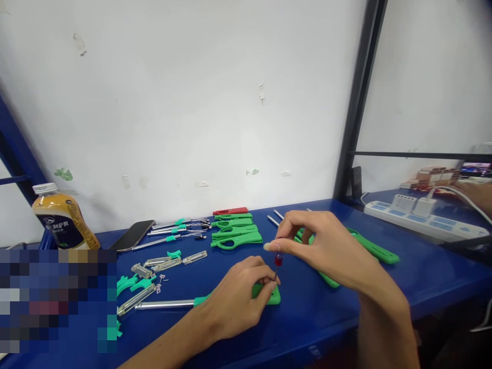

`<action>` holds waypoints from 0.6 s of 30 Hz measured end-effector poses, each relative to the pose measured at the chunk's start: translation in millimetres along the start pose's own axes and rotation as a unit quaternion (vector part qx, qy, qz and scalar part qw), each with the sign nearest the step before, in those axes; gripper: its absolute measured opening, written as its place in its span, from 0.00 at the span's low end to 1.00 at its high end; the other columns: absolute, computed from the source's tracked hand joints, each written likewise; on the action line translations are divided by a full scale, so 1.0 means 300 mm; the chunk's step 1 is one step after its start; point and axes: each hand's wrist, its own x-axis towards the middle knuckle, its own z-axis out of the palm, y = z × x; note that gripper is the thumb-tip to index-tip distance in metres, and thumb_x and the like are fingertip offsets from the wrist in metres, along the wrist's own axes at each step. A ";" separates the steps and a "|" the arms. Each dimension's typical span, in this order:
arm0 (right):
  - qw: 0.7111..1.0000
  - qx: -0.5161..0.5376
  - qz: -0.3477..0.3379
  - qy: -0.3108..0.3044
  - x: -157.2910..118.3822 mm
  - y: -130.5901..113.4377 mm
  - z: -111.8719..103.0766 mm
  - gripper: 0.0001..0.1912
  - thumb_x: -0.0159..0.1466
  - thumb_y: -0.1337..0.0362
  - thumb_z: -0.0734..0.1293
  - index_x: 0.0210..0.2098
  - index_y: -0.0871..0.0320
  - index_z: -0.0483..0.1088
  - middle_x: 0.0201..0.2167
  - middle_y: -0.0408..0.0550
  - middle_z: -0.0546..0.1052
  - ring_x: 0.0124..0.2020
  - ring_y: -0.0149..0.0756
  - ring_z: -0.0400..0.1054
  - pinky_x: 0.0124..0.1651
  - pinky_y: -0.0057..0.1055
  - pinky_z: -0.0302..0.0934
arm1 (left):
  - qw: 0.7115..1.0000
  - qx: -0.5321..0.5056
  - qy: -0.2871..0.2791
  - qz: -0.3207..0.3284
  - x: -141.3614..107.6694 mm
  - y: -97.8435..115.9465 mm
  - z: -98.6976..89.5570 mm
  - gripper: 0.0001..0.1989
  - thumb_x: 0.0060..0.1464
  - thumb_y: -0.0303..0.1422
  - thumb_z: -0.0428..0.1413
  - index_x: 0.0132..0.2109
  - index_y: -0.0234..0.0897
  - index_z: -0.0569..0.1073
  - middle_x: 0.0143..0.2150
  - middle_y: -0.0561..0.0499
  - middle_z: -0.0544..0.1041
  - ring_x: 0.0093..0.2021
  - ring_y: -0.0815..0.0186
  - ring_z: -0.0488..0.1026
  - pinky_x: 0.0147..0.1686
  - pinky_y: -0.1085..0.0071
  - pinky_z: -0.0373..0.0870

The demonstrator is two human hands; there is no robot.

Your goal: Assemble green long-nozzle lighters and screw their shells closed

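White wall w/ chipped patches is rising along the counter's back edge. Dark post is standing nr the back-R. Strip w/ white plugs is lying past the post, toward the R edge. R hand is hanging over the R-centre, thumb & index fingers pinching the driver's top. L hand is resting nr the front edge, fingers wrapping the lighter's handle, thumb & index closing in at the driver's tip. Bottle, orange w/ white cap, is standing toward the back-L corner. Lighter is lying under L hand, parallel-ish to the front edge, metal barrel pointing to the L edge. Phone is lying nr the back edge, R of bottle. Green handles are lying in a row at the back edge, centre, w/ red handle rearmost. Rods w/ wires are lying btwn those & phone. Driver, red grip, is standing nearly upright, tip down at the handle's end. Clear tanks & teal triggers are scattering over the L half. Tiny bits are lying among them.
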 end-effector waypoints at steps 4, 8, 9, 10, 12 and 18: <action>1.000 0.003 -0.014 -0.009 -0.003 0.001 -0.005 0.12 0.70 0.49 0.72 0.37 0.49 0.82 0.36 0.41 0.85 0.32 0.36 0.76 0.34 0.32 0.66 | 1.000 0.002 0.002 0.000 0.000 0.001 -0.001 0.09 0.69 0.28 0.54 0.42 0.40 0.80 0.44 0.49 0.81 0.47 0.61 0.77 0.50 0.66 0.71; 0.998 0.043 -0.030 -0.038 -0.001 0.009 -0.010 0.12 0.73 0.53 0.69 0.41 0.48 0.84 0.36 0.41 0.86 0.33 0.36 0.78 0.35 0.31 0.68 | 1.000 0.003 0.003 0.002 0.001 0.000 0.002 0.10 0.69 0.28 0.54 0.42 0.40 0.80 0.44 0.49 0.81 0.46 0.61 0.77 0.49 0.66 0.71; 0.998 0.040 -0.027 -0.035 0.000 0.009 -0.009 0.12 0.73 0.53 0.69 0.38 0.49 0.83 0.34 0.41 0.85 0.32 0.36 0.77 0.35 0.31 0.67 | 1.000 0.003 0.003 0.003 0.001 -0.001 0.003 0.10 0.69 0.28 0.54 0.42 0.40 0.80 0.44 0.49 0.81 0.46 0.61 0.78 0.49 0.67 0.71; 0.999 0.031 -0.021 -0.026 0.000 0.008 -0.007 0.13 0.71 0.52 0.71 0.34 0.50 0.82 0.32 0.41 0.85 0.31 0.36 0.76 0.34 0.31 0.66 | 1.000 0.004 0.002 0.003 0.001 -0.002 0.003 0.09 0.69 0.28 0.54 0.42 0.40 0.80 0.44 0.49 0.81 0.46 0.61 0.78 0.49 0.67 0.71; 1.000 0.008 -0.009 -0.003 0.000 0.004 -0.001 0.15 0.69 0.51 0.73 0.29 0.51 0.79 0.29 0.41 0.84 0.30 0.36 0.75 0.32 0.31 0.64 | 1.000 0.004 0.003 0.002 0.001 -0.003 0.003 0.09 0.69 0.28 0.54 0.43 0.41 0.81 0.44 0.50 0.81 0.46 0.61 0.77 0.48 0.67 0.71; 0.999 0.038 -0.018 -0.024 -0.006 0.001 -0.005 0.09 0.72 0.53 0.70 0.45 0.47 0.82 0.38 0.41 0.86 0.34 0.37 0.77 0.36 0.31 0.66 | 1.000 0.001 0.005 -0.001 0.001 -0.002 0.002 0.09 0.68 0.27 0.54 0.42 0.40 0.80 0.44 0.51 0.80 0.45 0.63 0.77 0.48 0.68 0.70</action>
